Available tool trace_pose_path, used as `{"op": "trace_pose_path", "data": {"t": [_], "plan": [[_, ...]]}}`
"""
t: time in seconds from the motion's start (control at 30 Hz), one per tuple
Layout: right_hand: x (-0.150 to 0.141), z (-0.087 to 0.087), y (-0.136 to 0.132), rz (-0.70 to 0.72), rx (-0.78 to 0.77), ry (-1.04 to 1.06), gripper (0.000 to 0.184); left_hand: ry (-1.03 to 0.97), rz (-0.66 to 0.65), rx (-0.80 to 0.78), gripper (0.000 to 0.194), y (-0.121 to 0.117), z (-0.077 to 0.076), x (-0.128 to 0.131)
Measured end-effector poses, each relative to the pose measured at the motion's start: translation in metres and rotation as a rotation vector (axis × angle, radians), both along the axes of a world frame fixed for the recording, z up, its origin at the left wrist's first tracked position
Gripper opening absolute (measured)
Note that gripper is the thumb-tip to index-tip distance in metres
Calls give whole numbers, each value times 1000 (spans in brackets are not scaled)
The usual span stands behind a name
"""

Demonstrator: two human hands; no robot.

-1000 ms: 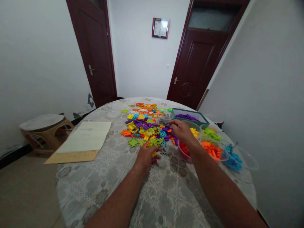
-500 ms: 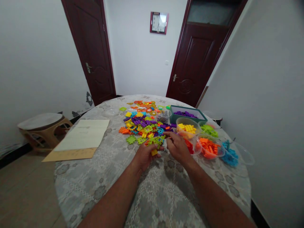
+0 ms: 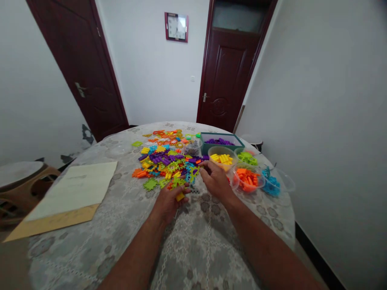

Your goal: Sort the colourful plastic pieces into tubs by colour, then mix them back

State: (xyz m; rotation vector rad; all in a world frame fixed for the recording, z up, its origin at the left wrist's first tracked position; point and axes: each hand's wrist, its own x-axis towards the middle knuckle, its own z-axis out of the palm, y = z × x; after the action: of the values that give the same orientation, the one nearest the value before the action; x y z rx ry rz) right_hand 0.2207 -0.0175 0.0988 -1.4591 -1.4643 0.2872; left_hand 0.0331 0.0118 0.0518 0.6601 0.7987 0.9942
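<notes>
My left hand (image 3: 166,200) is closed around several plastic building pieces. A yellow block (image 3: 180,196) pokes out between its fingers, and a light-green toothed piece (image 3: 178,182) with orange by it shows above them. To the right, my right hand (image 3: 215,180) has thumb and forefinger pinched at the edge of another light-green building piece (image 3: 195,172), which overlaps blue pieces behind it. Just beyond both hands spreads a mixed pile of building pieces (image 3: 163,159) in purple, yellow, blue, green and orange. A flat green toothed piece (image 3: 150,184) lies at its near left.
Right of the pile stand clear tubs of yellow pieces (image 3: 222,158), orange pieces (image 3: 248,179), green pieces (image 3: 247,158) and blue pieces (image 3: 271,183). A dark-green box (image 3: 238,141) holds purple pieces. Paper sheets (image 3: 75,185) overhang the table's left edge, near a stool (image 3: 18,189).
The view has turned right, so everything sits further left. My hands have moved apart, and a light-green piece now shows at my right fingertips. The left hand keeps its pieces.
</notes>
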Motion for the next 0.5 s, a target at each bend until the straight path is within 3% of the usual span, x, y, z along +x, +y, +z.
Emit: {"op": "trace_pose_path", "data": {"t": [0.1, 0.2, 0.33, 0.5], "plan": [[13, 4, 3, -35, 2, 25, 25, 52, 0, 13, 47, 0, 3, 0], [46, 11, 6, -133, 27, 29, 28, 63, -26, 24, 45, 0, 4, -1], [116, 17, 3, -434, 80, 52, 37, 2, -93, 7, 40, 1, 3, -2], [183, 6, -7, -802, 67, -76, 49, -90, -159, -84, 42, 1, 7, -4]]}}
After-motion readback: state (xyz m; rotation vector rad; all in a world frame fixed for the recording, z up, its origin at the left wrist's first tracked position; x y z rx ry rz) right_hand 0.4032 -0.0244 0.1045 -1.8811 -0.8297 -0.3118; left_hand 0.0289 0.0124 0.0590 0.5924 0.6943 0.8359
